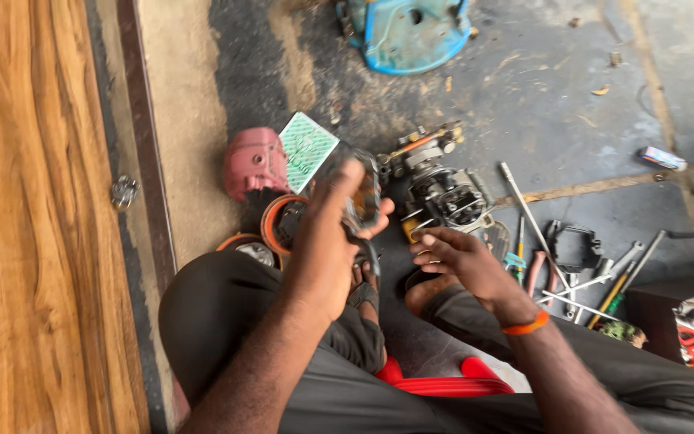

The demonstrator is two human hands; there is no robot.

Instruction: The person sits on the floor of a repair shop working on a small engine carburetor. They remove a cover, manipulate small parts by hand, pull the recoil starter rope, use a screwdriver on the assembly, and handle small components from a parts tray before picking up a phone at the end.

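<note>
So the person is sitting low on a red stool (pixel 443 384) over a grimy concrete floor (pixel 540 120), knees up, both arms out front. The left hand (pixel 327 241) is clamped around a dark round metal part (pixel 363 197) with an orange rim, lifted up near frame centre. It's motion-blurred, so I'm only guessing it's some kind of small engine cover or housing; looks oily, blackish, with rust-orange edges. The right hand (pixel 455 257) sits just at 3 o'clock of it, fingers spread and loosely curled, holding nothing I can make out and not touching the part.

Right behind the part, at 1 o'clock from it, there's a small engine block (pixel 443 193) on the floor, grey metal with orange bits on top. At 10 o'clock of the held part sits a pink-red plastic casing (pixel 252 161) with a green patterned card (pixel 307 149) leaning next to it. An orange ring piece (pixel 244 243) peeks out by the left knee.

Off at 3 o'clock there's a loose scatter of hand tools (pixel 580 273), screwdrivers and pliers, just lying on the floor rather than in any box. A blue shell-shaped housing (pixel 411 32) sits at 12 o'clock at the top edge, open side up; can't see anything inside it. A wooden panel (pixel 34 217) runs down the 9 o'clock side.
</note>
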